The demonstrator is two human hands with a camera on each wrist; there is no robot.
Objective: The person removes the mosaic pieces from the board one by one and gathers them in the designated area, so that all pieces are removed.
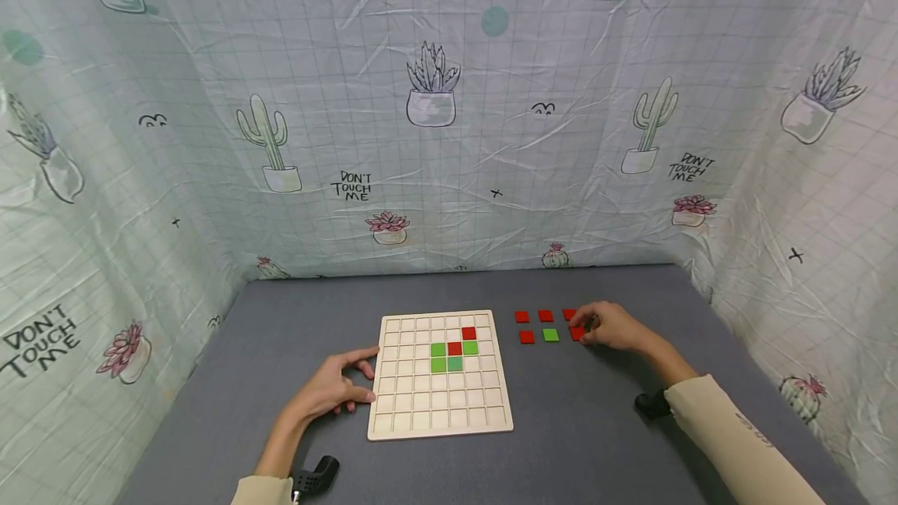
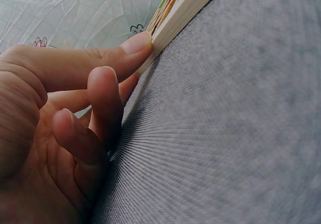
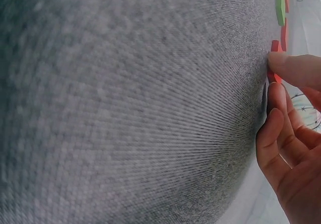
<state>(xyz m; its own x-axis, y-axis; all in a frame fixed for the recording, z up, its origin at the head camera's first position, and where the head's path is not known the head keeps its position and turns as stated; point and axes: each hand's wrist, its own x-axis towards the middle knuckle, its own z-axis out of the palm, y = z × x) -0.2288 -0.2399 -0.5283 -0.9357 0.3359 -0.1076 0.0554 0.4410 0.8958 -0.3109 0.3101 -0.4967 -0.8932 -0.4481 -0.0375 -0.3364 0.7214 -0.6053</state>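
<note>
Grey desk (image 1: 316,310) bears a gridded wooden board (image 1: 438,397) just right of the left hand (image 1: 333,386), whose extended thumb and forefinger touch its edge, while the right hand (image 1: 612,326), well apart, pinches a red tile (image 1: 577,333), a green tile (image 1: 550,335) lying near, to its left.
</note>
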